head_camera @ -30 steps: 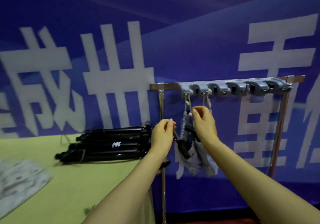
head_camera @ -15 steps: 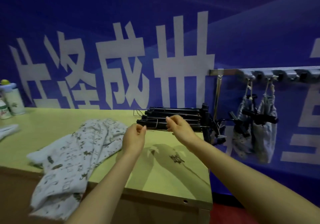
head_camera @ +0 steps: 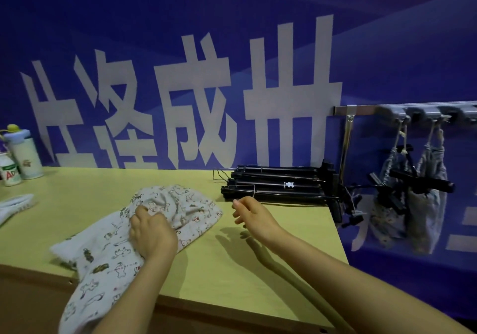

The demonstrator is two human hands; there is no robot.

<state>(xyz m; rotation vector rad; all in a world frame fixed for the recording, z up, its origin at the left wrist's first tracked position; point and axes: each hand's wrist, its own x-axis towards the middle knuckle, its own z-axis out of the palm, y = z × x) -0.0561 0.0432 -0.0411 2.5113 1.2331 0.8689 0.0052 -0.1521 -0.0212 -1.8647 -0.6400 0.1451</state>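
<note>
A white printed garment [head_camera: 180,209] lies crumpled on the yellow-green table [head_camera: 232,269], one end hanging over the front edge. My left hand [head_camera: 152,233] lies on its middle, fingers curled into the cloth. My right hand [head_camera: 251,214] hovers above the table just in front of a stack of black clip hangers [head_camera: 281,185], fingers loosely curled and holding nothing. To the right, two patterned garments [head_camera: 407,204] hang on black hangers from a grey hook rail [head_camera: 423,112].
Two bottles [head_camera: 18,155] stand at the table's far left beside a white cloth [head_camera: 15,204]. The table's right edge ends just left of the rail's metal post [head_camera: 347,140]. A blue banner with white characters covers the wall behind.
My view has swung left from the hook rail to the table. Both hands left the hung garments; the left dropped onto the printed garment and the right came down near the hanger stack.
</note>
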